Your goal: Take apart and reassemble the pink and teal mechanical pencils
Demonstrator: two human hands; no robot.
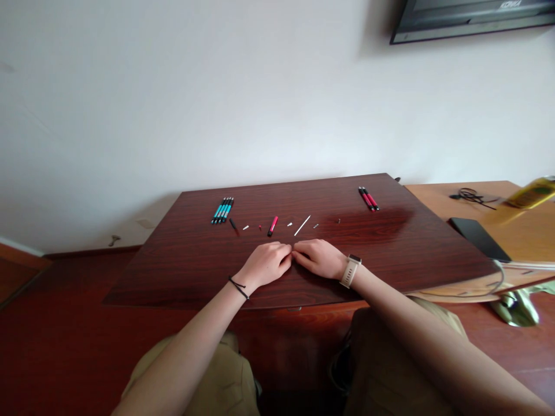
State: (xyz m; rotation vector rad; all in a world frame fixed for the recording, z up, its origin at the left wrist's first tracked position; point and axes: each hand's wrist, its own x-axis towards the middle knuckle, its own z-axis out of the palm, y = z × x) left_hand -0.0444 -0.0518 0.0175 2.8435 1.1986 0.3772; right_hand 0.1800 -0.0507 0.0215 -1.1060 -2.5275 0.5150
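My left hand (269,262) and my right hand (318,257) rest on the dark wooden table, fingers curled in and fingertips meeting or nearly so. Nothing shows in either hand. Just beyond them lies a row of pen parts: a black grip piece (233,223), a small white piece (245,227), a tiny red piece (260,227), a pink pen barrel (273,226) with a black end, another white piece (289,224), a white refill (302,225), a small spring-like piece (316,226) and a tiny piece (339,221) too small to name.
Several blue pens (222,210) lie side by side at the table's (173,271) back left. Two red pens (368,199) lie at the back right. On the right, a lower wooden desk (468,211) bears a black flat object (479,238), a cable (470,196) and a yellow bottle (531,193).
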